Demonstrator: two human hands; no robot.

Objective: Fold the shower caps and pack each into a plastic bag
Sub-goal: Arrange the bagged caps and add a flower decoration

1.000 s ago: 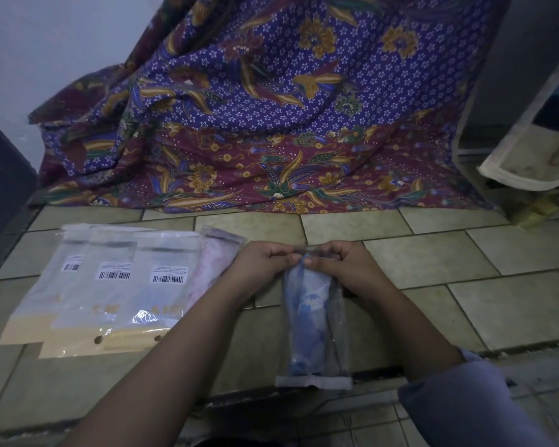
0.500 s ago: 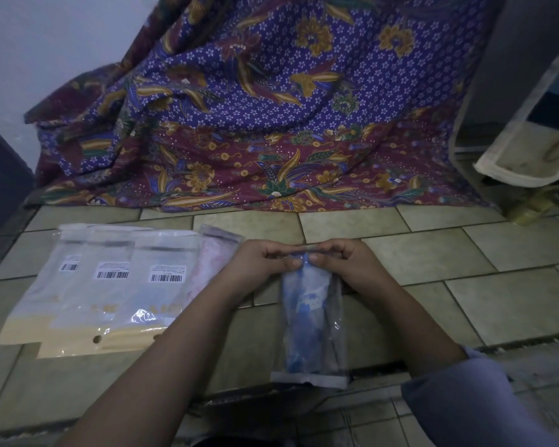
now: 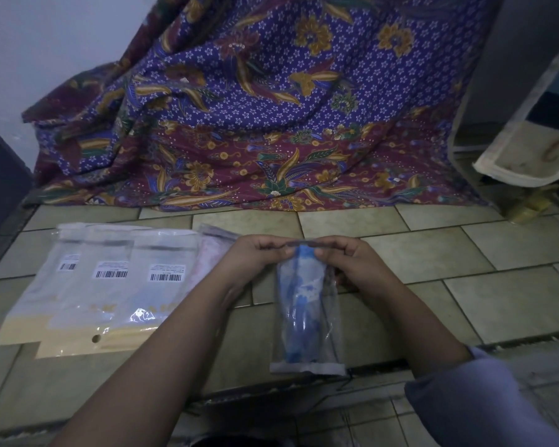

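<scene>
A clear plastic bag [image 3: 328, 337] hangs upright in front of me with a folded blue shower cap [image 3: 300, 304] inside it. My left hand [image 3: 255, 262] and my right hand [image 3: 349, 262] both pinch the bag's top strip between thumb and fingers, side by side. The bag's white bottom edge sits just above the step edge of the tiled floor. A pink packed bag [image 3: 212, 250] lies partly hidden behind my left hand.
Three flat barcode-labelled bags [image 3: 110, 285] lie overlapping on the tiled floor [image 3: 465, 262] at the left. A purple and maroon floral cloth [image 3: 255, 124] drapes across the back. A pale mat [image 3: 530, 150] hangs at the right, a dark panel stands far left.
Both hands keep pinching the bag's top. My fingers have shifted slightly along the strip, and the bag hangs almost where it was.
</scene>
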